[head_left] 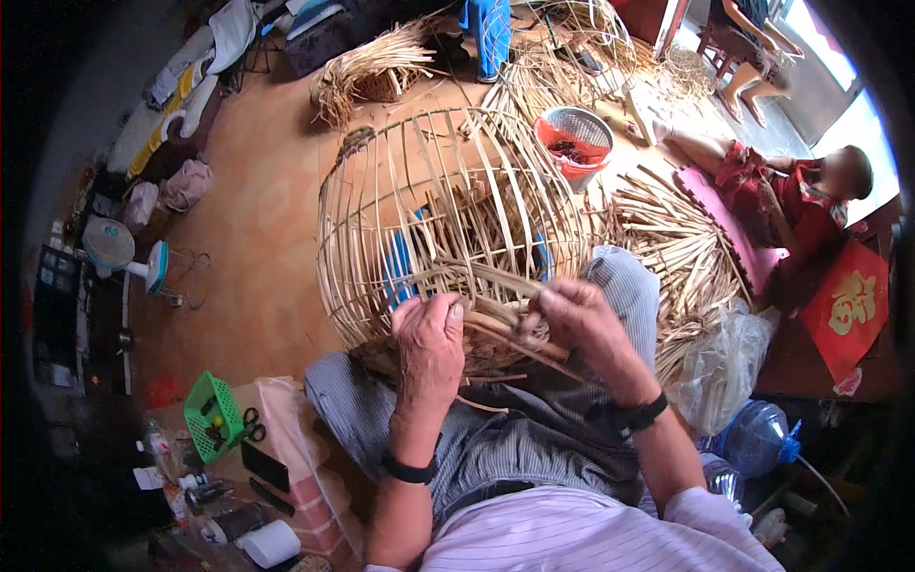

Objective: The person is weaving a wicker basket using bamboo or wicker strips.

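A large open-ribbed basket (448,181) of pale split cane lies on its side between my knees, with its woven end toward me. At that end my left hand (429,343) is closed, thumb against fingers, on a cane strip (477,275) that arches across to the right. The fingers of my right hand (577,319) are bent round the strip's other end, close to the rim; they are slightly blurred. Below the hands, more thick strips (510,334) cross the woven edge. Inside the basket, loose cane pieces and something blue (398,267) show through the ribs.
Loose cane strips (667,257) are heaped on the right, by a red-and-grey bin (574,143). A bundle (381,71) lies on the far floor. Nearer left are a green plastic basket (212,418), scissors (253,425) and a phone (265,465). Another person (762,191) sits at right.
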A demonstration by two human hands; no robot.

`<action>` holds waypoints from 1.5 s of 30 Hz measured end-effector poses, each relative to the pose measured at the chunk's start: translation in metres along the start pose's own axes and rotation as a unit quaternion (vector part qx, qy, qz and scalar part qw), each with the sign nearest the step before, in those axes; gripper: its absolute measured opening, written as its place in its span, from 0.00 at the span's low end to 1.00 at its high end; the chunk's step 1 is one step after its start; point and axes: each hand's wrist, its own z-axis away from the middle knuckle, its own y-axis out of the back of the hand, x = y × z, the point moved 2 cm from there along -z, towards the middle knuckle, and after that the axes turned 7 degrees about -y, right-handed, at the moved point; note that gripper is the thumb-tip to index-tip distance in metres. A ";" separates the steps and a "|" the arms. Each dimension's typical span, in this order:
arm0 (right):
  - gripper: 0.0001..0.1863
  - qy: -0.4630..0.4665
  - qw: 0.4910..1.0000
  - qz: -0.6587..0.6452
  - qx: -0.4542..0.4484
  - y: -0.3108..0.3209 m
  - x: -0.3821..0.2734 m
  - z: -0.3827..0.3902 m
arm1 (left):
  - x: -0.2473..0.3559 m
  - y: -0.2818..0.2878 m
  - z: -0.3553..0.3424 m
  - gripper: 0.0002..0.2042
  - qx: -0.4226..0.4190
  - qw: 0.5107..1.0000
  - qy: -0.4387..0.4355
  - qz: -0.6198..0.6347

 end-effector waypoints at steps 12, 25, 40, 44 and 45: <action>0.29 0.171 0.851 0.493 0.054 -0.027 0.003 -0.022 | -0.004 -0.002 -0.001 0.08 0.003 0.999 0.032 0.026; 0.16 0.151 0.957 -0.237 -0.069 0.034 0.040 0.061 | -0.006 -0.002 0.001 0.04 0.014 1.000 0.008 0.009; 0.28 0.156 0.950 0.085 -0.258 -0.005 -0.020 0.126 | -0.011 -0.001 0.004 0.05 0.017 0.999 -0.007 0.040; 0.31 0.270 0.933 -0.236 0.024 0.064 -0.033 0.117 | -0.005 0.011 0.007 0.09 0.031 0.997 -0.044 0.056; 0.30 0.229 0.951 -0.169 0.121 0.079 -0.029 0.114 | -0.004 0.013 0.008 0.11 0.034 0.997 -0.055 0.051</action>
